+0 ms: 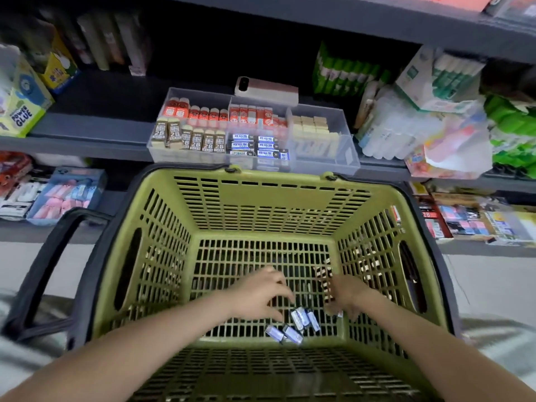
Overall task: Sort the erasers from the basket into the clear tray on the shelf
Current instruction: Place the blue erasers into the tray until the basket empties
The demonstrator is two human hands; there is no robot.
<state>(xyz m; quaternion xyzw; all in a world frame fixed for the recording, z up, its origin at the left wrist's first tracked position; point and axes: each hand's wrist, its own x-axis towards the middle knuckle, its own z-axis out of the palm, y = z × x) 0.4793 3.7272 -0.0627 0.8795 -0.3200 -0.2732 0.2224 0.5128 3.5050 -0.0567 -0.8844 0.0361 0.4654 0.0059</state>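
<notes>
A green slatted basket (162, 256) stands below the shelf, and both my hands reach down to its floor. Several blue-sleeved erasers (293, 326) lie loose at the near side of the floor. My left hand (261, 294) hovers just above them with fingers curled downward; blur hides whether it holds one. My right hand (345, 295) grips a bunch of dark-brown-sleeved erasers (324, 281) at the right of the floor. On the shelf above sits the clear tray (345, 158), its compartments filled with rows of red, brown 2B, blue and plain cream erasers.
A pink phone (266, 89) lies behind the tray. Glue boxes (21, 108) stand at left; green glue sticks (345, 74) and bagged goods (426, 134) crowd the right. The basket's black handles (43, 274) hang down outside it. Lower shelves hold more stationery.
</notes>
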